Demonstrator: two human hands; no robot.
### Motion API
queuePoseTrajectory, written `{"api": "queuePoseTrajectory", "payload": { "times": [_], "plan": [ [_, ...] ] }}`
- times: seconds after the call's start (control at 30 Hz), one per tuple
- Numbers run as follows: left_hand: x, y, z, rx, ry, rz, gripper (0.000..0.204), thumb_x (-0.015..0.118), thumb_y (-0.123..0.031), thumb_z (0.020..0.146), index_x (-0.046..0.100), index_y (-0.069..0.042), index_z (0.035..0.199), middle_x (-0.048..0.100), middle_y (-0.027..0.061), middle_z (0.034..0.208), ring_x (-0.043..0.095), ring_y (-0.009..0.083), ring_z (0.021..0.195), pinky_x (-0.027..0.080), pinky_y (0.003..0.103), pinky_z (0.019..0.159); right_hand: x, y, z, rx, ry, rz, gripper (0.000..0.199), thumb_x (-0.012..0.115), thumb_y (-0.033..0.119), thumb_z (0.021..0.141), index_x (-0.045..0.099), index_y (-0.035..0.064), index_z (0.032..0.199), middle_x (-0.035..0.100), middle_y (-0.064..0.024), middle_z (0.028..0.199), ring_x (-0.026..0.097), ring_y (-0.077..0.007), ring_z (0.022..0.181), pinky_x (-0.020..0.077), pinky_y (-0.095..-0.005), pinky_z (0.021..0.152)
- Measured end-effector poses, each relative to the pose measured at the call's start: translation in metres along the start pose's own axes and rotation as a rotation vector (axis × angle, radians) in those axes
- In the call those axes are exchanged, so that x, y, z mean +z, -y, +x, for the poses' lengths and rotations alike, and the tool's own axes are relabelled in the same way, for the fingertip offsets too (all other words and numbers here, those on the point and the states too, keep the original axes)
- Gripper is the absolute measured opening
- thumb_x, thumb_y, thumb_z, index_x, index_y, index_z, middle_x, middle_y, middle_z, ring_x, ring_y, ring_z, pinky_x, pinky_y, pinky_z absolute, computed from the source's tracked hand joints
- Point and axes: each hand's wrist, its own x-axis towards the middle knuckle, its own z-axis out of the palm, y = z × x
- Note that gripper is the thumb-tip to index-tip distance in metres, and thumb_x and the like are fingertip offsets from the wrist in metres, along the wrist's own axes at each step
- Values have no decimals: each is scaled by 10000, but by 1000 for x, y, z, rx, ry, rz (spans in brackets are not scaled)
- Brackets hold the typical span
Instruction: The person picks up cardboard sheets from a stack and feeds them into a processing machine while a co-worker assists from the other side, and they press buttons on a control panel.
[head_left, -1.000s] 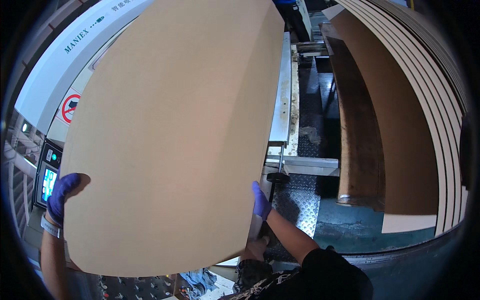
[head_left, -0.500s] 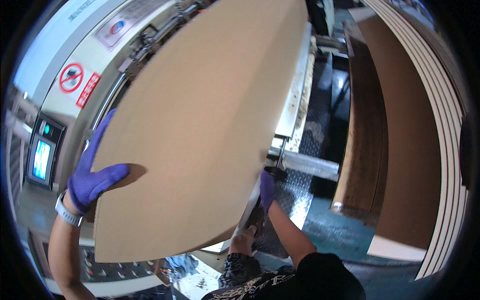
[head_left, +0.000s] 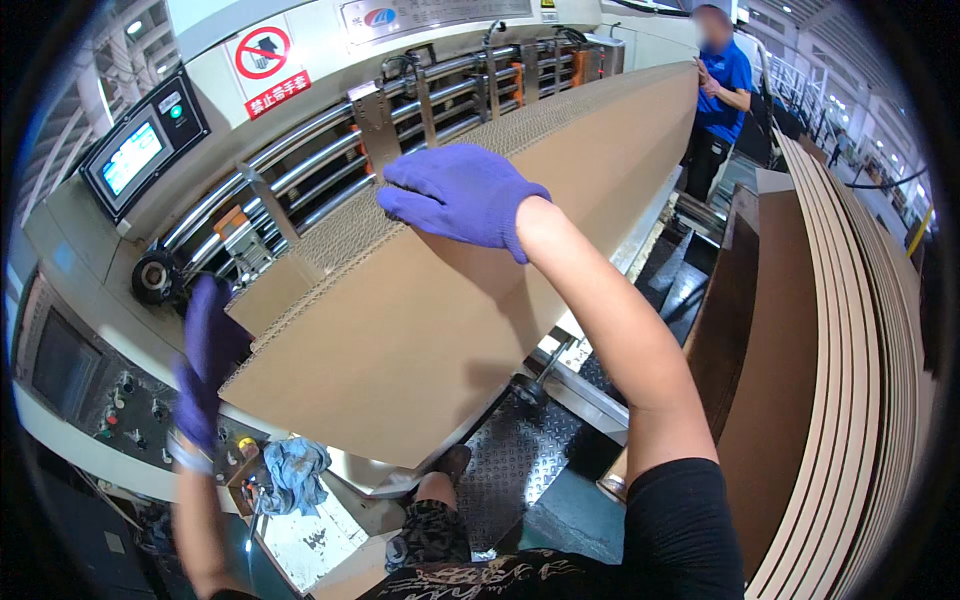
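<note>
A thick stack of brown corrugated cardboard sheets point(head_left: 430, 330) lies tilted across the feed table of a large machine. My right hand point(head_left: 462, 192), in a purple glove, presses flat on the top edge of the stack. At the near left corner of the stack my left hand point(head_left: 205, 360), also in a purple glove, holds the stack's end. The fluted edges of the sheets show along the top.
The machine point(head_left: 330, 150) has metal rollers, a small screen point(head_left: 130, 158) at left and a round red prohibition sign point(head_left: 262, 52). A person in a blue shirt point(head_left: 722, 90) stands at the far end. More cardboard stacks point(head_left: 840, 380) stand upright at right. A blue rag point(head_left: 295, 470) lies below.
The stack has swung down from upright in front of me to lying on the machine's table. My right hand moved from the stack's lower edge to its top; my left stays at the left corner.
</note>
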Motion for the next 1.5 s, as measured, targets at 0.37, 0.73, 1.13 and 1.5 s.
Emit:
{"api": "queuePoseTrajectory", "payload": {
  "times": [0.37,0.73,1.13,1.5],
  "plan": [
    [120,95,-44,-2,-626,86,1024,622,-166,700,-9,-57,1499,229,157,1483,304,274,1325,292,391,1083,13,13,10,-146,-25,-2,542,543,430,903,529,54,1293,562,-181,1257,524,-347,1161,405,-395,1002],
    [111,192,-100,-262,-332,270,1284,770,-177,663,-245,-14,1433,259,218,1464,327,318,1317,247,414,1112,210,-17,-214,803,-689,504,490,443,289,976,412,-11,1362,413,-174,1384,368,-312,1309,248,-401,1116],
    [199,219,-28,-674,-285,-673,961,647,-179,888,-127,-60,1445,354,145,1390,414,223,1234,336,339,1060,404,50,-429,906,-986,1969,541,337,415,1011,328,77,1433,384,-87,1448,395,-251,1284,330,-417,1076],
    [181,378,-13,-981,-293,-862,454,487,-353,968,445,-120,1356,567,75,1253,556,224,1124,485,375,906,419,4,-410,935,-857,1702,514,392,363,1004,323,67,1418,430,-118,1389,450,-267,1232,396,-402,1026]
  ]
}}
